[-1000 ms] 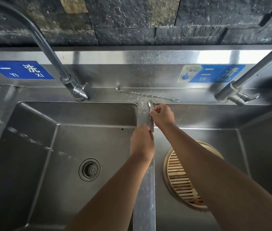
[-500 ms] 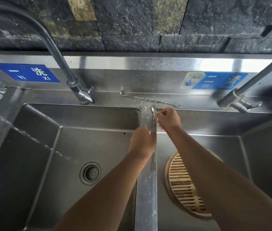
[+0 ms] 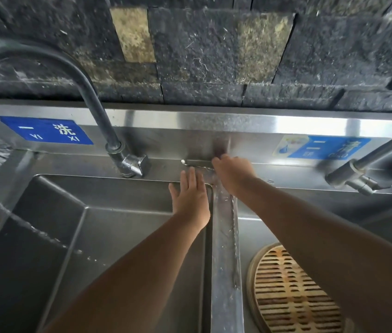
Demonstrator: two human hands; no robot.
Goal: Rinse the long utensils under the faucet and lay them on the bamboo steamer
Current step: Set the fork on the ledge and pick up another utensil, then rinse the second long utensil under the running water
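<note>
Reaching toward the back ledge of the sink, we see our right hand point(image 3: 234, 173) curled over a thin metal utensil point(image 3: 196, 162) that lies along that ledge, its rounded end poking out to the left of the knuckles; the fingers are bent down on it, yet we cannot tell whether they actually pinch it or only press it against the steel. Our left hand point(image 3: 190, 195) hovers just beside, flat and spread, holding nothing, above the corner of the left basin point(image 3: 123, 227). A second long twisted utensil point(image 3: 234, 248) rests lengthwise on the wet divider point(image 3: 221, 272) between the basins, its lower tip near the bamboo steamer point(image 3: 293, 292), which sits bare in the right basin. We judge nothing has reached the steamer yet. The risk from here is slip: the ledge and divider look wet, the utensils are thin and smooth, and a shallow fingertip pick could skate one off the edge into a basin. The piece on the narrow divider could also be knocked by a forearm passing over it. The left faucet point(image 3: 103, 131) stands close, so a hasty lift might clip it.
</note>
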